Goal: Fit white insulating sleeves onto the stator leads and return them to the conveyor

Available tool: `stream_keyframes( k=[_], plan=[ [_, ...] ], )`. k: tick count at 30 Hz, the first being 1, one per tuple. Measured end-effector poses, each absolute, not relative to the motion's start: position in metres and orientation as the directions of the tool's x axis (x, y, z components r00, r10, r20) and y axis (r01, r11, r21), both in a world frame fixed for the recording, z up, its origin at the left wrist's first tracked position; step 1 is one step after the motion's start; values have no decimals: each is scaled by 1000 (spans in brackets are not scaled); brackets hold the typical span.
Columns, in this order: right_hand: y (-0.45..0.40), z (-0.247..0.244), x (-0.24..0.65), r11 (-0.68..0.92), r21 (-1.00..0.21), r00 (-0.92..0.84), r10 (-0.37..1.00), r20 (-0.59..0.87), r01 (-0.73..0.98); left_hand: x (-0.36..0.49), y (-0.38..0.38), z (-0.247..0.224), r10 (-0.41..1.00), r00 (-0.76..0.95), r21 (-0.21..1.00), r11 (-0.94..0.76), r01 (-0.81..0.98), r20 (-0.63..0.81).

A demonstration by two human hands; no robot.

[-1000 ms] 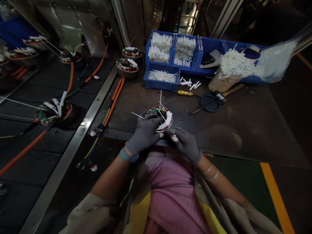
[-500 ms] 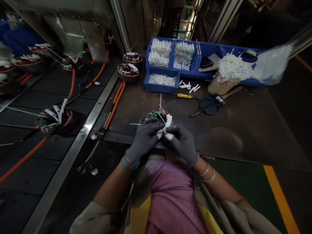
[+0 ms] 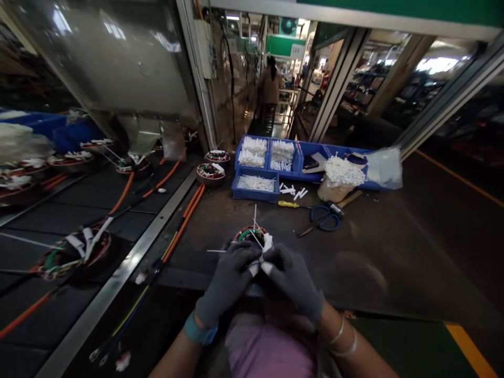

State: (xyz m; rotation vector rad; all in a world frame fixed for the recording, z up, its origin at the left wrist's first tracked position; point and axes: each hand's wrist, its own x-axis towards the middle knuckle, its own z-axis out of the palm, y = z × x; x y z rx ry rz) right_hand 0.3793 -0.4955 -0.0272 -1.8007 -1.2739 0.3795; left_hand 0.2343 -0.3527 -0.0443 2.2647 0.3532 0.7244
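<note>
A round wound coil part [image 3: 249,232] with red and green wires lies on the dark bench in front of me, several thin white sticks standing out of it. My left hand [image 3: 233,273], in a grey glove, is closed at its near left side. From the right, my gloved right hand [image 3: 290,275] is closed too, its fingertips almost meeting the left ones. Both pinch at the white sleeving [image 3: 267,242] and wires on the part's near side. White fingertips show on both gloves. The exact piece between the fingers is too small to tell.
Blue bins [image 3: 281,157] of white tubes and a blue tray [image 3: 255,188] of thin white pieces stand beyond. Blue-handled scissors [image 3: 325,218], a yellow screwdriver [image 3: 289,204] and a white bundle [image 3: 342,172] lie right. More coil parts [image 3: 210,173] sit left. A person [image 3: 270,84] is far off.
The view has tilted up, so the bench and hands appear lower and the background with a person shows. Both hands remain at the coil part, fingers still together.
</note>
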Motion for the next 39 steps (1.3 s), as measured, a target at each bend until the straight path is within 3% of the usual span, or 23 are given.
stream_keyframes(
  k=[6, 10, 16, 24, 34, 36, 39],
  plan=[
    [-498, -36, 379, -47, -842, 495, 826, 269, 537, 236, -350, -53, 443, 798, 728, -686, 9, 409],
    [-493, -32, 377, -69, -818, 458, 854, 248, 572, 236, -349, -53, 457, 801, 741, -671, 24, 388],
    [-497, -31, 375, 16, -758, 400, 842, 361, 652, 236, -351, -49, 467, 786, 757, -653, -2, 405],
    [-494, -26, 375, 29, -702, 354, 848, 394, 712, 236, -352, -50, 485, 801, 786, -617, 30, 350],
    [-494, -27, 376, -97, -719, 366, 902, 229, 688, 236, -354, -55, 497, 797, 798, -601, 31, 344],
    [-495, -27, 375, -137, -658, 359, 908, 215, 740, 235, -354, -53, 501, 795, 799, -601, 36, 341],
    [-496, -23, 376, -171, -460, 311, 918, 246, 871, 236, -354, -49, 477, 810, 793, -608, 24, 342]
  ],
)
